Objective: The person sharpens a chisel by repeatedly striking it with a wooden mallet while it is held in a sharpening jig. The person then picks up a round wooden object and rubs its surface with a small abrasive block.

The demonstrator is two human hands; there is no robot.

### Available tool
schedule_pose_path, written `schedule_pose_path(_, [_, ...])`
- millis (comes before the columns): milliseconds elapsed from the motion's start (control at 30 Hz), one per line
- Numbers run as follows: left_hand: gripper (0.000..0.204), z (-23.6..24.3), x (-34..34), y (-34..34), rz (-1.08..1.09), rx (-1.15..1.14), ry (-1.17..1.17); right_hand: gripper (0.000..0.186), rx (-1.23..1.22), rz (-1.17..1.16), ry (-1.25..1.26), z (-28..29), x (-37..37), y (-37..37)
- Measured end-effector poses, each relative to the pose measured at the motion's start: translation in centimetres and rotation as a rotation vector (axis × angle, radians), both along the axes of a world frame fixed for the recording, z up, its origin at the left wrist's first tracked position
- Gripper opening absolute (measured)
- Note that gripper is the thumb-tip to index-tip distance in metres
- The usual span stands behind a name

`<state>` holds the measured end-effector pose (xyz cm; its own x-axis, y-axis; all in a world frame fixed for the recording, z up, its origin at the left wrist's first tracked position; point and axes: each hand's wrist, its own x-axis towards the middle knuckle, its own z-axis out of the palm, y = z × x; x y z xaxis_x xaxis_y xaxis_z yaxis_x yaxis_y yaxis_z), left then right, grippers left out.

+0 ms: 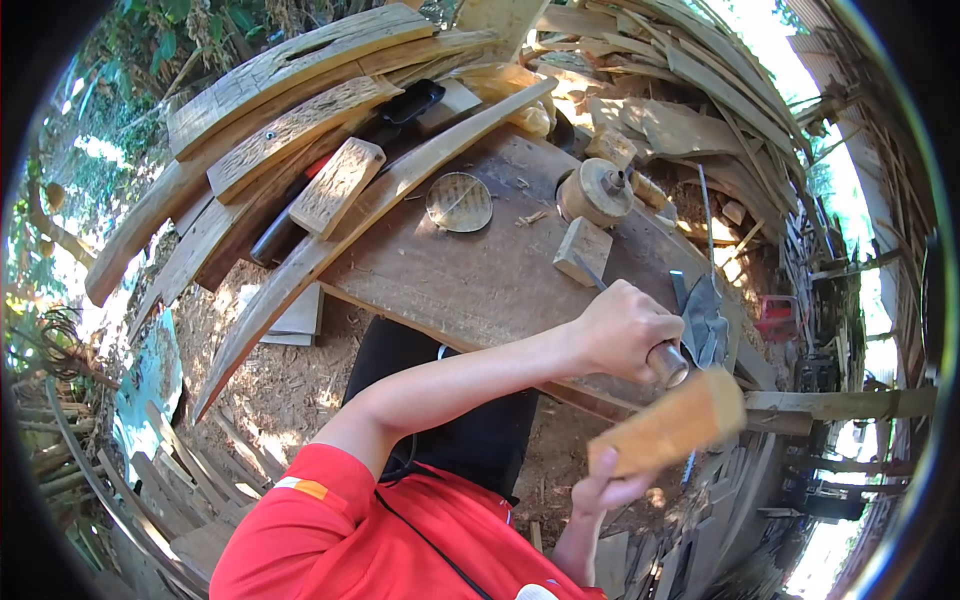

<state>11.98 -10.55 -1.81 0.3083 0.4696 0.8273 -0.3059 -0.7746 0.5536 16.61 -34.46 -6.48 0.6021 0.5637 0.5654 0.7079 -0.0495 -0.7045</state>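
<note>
My left hand is wrapped round a chisel, whose rounded handle end sticks out below the fist. The thin blade points up and left to a small pale wood block on the wooden bench; its tip appears to meet the block. In my right hand is a blocky wooden mallet, smeared by motion. The mallet's upper end is close to the chisel's handle end; I cannot tell whether they touch.
A small round woven basket and a round wooden piece with a knob stand on the bench. A long curved plank crosses its left side, beside a thick wood block. Grey cloth lies right. Stacked boards lie behind.
</note>
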Motion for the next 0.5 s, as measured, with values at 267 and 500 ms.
schedule_pose_path(267, [0.019,-1.8,-0.3,-0.1,0.001,0.118,-0.014,0.063,-0.172,0.113,-0.305,1.1,1.1,-0.9])
schedule_pose_path(500, [0.022,-2.2,-0.8,0.1,0.006,0.146,-0.015,0.06,-0.112,0.176,-0.208,-0.5,0.1,-1.0])
